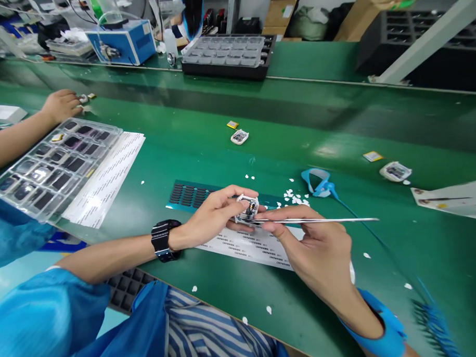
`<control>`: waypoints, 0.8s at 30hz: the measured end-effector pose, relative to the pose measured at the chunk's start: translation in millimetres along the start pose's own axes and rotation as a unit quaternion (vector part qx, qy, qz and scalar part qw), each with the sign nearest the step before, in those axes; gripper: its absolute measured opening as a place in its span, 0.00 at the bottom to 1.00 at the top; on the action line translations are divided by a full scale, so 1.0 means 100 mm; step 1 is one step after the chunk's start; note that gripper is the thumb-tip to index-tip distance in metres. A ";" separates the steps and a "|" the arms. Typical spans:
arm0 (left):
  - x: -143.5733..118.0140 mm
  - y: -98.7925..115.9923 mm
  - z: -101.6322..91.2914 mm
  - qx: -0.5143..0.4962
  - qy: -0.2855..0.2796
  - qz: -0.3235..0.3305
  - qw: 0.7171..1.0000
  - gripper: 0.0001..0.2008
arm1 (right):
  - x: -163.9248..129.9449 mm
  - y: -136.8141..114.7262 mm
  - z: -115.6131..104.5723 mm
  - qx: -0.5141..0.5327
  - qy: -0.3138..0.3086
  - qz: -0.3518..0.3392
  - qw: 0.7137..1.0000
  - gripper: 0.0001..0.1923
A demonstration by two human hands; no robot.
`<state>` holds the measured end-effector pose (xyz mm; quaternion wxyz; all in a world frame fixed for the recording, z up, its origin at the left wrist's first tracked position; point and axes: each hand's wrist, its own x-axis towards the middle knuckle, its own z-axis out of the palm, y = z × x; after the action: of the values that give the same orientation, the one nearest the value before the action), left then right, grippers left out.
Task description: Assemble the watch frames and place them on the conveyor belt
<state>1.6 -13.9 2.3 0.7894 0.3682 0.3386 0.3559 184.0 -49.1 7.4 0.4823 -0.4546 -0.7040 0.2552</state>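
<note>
My left hand [214,216] pinches a small white electronic part [247,208] just above the green bench. A black watch sits on that wrist. My right hand [314,243] grips metal tweezers [321,220] whose tips reach into the part from the right. Under both hands lie a sheet of small black pads [187,195] and a white label sheet [248,248].
A co-worker's hand [61,104] rests at the far left beside a clear compartment tray [54,166] on white sheets. Loose parts [239,137], [395,171] and yellow chips lie on the bench. A blue wrist strap [318,182], a grey tray [228,51] and a blue machine [124,43] stand farther off.
</note>
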 end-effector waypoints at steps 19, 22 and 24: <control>-0.01 -0.03 0.01 -0.034 0.015 -0.027 0.999 0.10 | -0.03 0.03 0.06 0.036 -0.010 0.007 0.999 0.06; -0.01 -0.04 0.00 -0.035 -0.004 -0.025 0.999 0.17 | -0.03 0.04 0.07 0.035 -0.004 0.018 0.999 0.06; -0.01 -0.05 -0.01 -0.027 -0.020 -0.015 0.999 0.21 | -0.04 0.04 0.06 0.026 -0.003 0.026 0.999 0.06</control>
<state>2.1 -16.5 -2.4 0.8110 0.3482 0.3187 0.3458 180.5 -50.0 0.0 0.4849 -0.4590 -0.6868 0.2871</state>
